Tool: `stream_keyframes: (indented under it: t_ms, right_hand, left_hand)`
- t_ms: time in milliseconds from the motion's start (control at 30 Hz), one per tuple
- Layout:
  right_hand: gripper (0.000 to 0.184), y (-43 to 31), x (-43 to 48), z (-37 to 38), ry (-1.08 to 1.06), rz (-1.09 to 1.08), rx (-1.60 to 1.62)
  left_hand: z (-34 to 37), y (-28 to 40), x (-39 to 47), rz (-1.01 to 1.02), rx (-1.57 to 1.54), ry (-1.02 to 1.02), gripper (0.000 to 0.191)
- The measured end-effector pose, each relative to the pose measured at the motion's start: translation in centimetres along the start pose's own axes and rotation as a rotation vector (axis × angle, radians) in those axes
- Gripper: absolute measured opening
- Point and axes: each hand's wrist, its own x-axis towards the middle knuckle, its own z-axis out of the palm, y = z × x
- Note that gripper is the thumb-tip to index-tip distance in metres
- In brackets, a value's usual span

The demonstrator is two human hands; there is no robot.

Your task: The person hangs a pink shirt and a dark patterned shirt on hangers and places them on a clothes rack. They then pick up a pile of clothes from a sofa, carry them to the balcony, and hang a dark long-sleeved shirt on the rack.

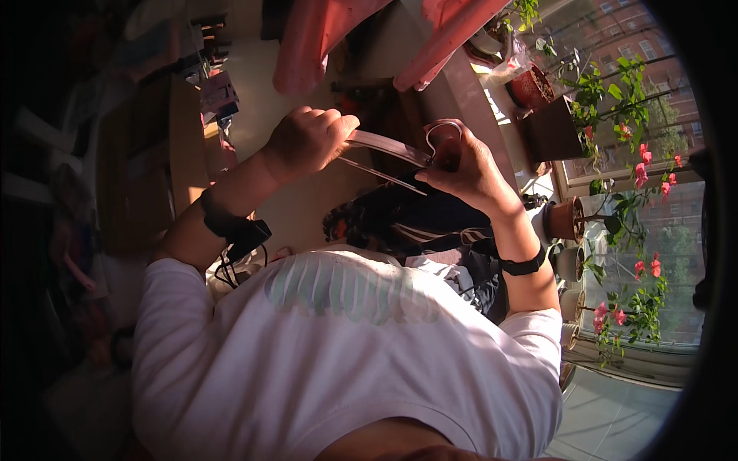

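A clothes hanger with a pale flat arm [392,145], a curved metal hook [444,123] and a thin lower bar [383,175] is held up in front of me. My left hand [314,140] is closed in a fist around its left end. At the hook end, my right hand [475,173] curls around the hanger, thumb below and fingers behind the hook. The right end of the hanger is hidden by that hand. Beneath it lies dark patterned fabric [409,210], close to my body.
Pink garments [314,43] hang at the top. Potted plants with pink flowers [641,173] line the window side on the right, among them a brown pot [565,219]. A wooden cabinet [187,132] stands on the left, with a box [219,92] near it.
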Motion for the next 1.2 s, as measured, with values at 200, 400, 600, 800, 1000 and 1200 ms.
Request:
stream_keyframes:
  t_ms: [200, 400, 600, 800, 1000, 1200]
  right_hand:
    - [0.027, 1.2, 0.3, -1.7, 0.159, 0.113, 0.195]
    - [0.018, -0.5, 0.3, -4.0, 0.286, -0.025, 0.156]
    - [0.043, -3.3, 0.3, -2.1, 0.115, 0.026, 0.028]
    - [0.045, -3.3, -0.4, -1.6, 0.155, -0.019, 0.062]
    - [0.034, -0.2, -1.4, -2.1, 0.227, 0.016, 0.12]
    - [0.024, 0.5, -1.3, -1.4, 0.16, -0.007, 0.218]
  left_hand:
    - [-0.8, 1.2, 0.2, 0.052, 0.035, 0.508, 0.046]
    - [6.4, 4.8, -0.2, -0.741, -0.765, -0.2, 0.031]
    - [18.3, 5.9, 0.9, -0.502, -0.89, -0.269, 0.024]
    - [20.3, 4.2, 0.4, -0.985, -1.01, -0.248, 0.015]
    - [15.0, 0.1, -0.4, -1.165, -1.967, -0.064, 0.014]
    - [10.1, 0.2, 0.1, -1.052, -2.067, -0.117, 0.025]
